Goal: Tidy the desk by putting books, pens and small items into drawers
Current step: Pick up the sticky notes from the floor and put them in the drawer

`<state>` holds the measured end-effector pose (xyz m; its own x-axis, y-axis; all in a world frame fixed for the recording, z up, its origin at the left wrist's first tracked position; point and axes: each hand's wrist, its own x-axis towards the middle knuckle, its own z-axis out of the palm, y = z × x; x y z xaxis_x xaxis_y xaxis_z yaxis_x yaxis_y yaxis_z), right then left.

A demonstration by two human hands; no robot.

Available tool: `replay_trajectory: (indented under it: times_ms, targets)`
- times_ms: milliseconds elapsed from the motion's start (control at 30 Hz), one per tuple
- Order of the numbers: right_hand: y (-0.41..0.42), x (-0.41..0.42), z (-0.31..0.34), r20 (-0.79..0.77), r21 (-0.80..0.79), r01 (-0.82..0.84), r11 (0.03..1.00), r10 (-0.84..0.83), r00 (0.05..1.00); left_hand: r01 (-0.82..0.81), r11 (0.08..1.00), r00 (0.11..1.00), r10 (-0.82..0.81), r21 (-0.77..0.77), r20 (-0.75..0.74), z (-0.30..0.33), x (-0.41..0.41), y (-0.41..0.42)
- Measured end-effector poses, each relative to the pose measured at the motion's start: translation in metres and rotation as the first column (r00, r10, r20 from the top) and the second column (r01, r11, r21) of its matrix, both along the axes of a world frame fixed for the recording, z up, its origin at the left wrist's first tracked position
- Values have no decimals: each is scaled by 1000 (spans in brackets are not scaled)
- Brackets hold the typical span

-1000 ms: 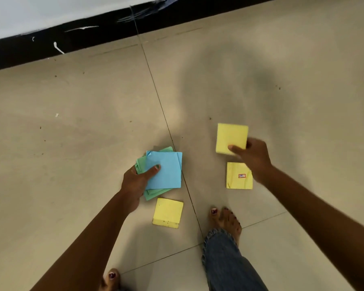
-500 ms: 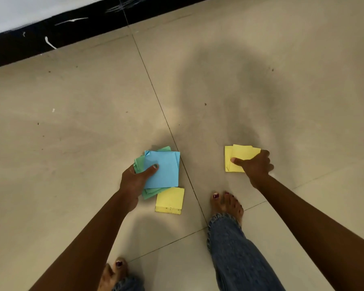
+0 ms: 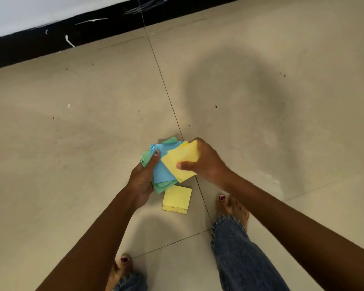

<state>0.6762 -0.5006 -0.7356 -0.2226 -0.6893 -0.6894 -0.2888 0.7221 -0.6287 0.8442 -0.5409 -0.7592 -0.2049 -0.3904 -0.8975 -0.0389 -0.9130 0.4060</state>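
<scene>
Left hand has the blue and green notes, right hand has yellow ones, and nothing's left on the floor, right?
Not quite: the head view shows one yellow pad on the floor. The rest holds.

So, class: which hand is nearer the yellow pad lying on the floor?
Left. The left hand is just left of the yellow pad; the right hand is higher up.

Frayed blue jeans, bare feet (dark-red toenails).
</scene>
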Motion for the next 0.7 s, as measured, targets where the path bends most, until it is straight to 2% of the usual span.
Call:
replay_trajectory:
  times_ms: [67, 133, 267, 400, 433, 500, 533, 600, 667, 700]
  targets:
    - [-10, 18, -6, -10, 5, -8, 1000, 8, 1000, 17, 1000, 998, -17, 9, -54, 3, -3, -4]
    - [-15, 31, -12, -43, -11, 15, 1000, -15, 999, 12, 1000, 999, -12, -6, -44, 3, -3, -6]
    - [-11, 46, -16, -104, -156, 45, 987, -62, 993, -46, 998, 999, 47, -50, 16, 0, 7, -8]
    - [12, 53, -18, -261, -298, 219, 929, -300, 918, -186, 979, 978, 193, -82, 82, -5, 18, -10]
    - [22, 54, -23, -320, -270, 182, 945, -267, 909, -205, 975, 972, 214, -88, 100, -7, 21, -10]
    - [43, 55, -35, -440, -77, -59, 995, 19, 898, -228, 969, 965, 238, -96, 113, -8, 27, -9]
    - [52, 56, -40, -474, 54, -218, 975, 217, 853, -235, 967, 963, 245, -94, 111, -9, 29, -9]
    - [66, 62, -48, -522, 258, -466, 846, 528, 670, -233, 969, 965, 241, -85, 104, -10, 33, -8]
    - [72, 70, -55, -586, 360, -526, 771, 625, 515, -233, 970, 966, 239, -72, 99, -9, 34, -8]
    - [71, 74, -56, -609, 369, -510, 777, 616, 500, -235, 970, 965, 241, -65, 101, -9, 35, -9]
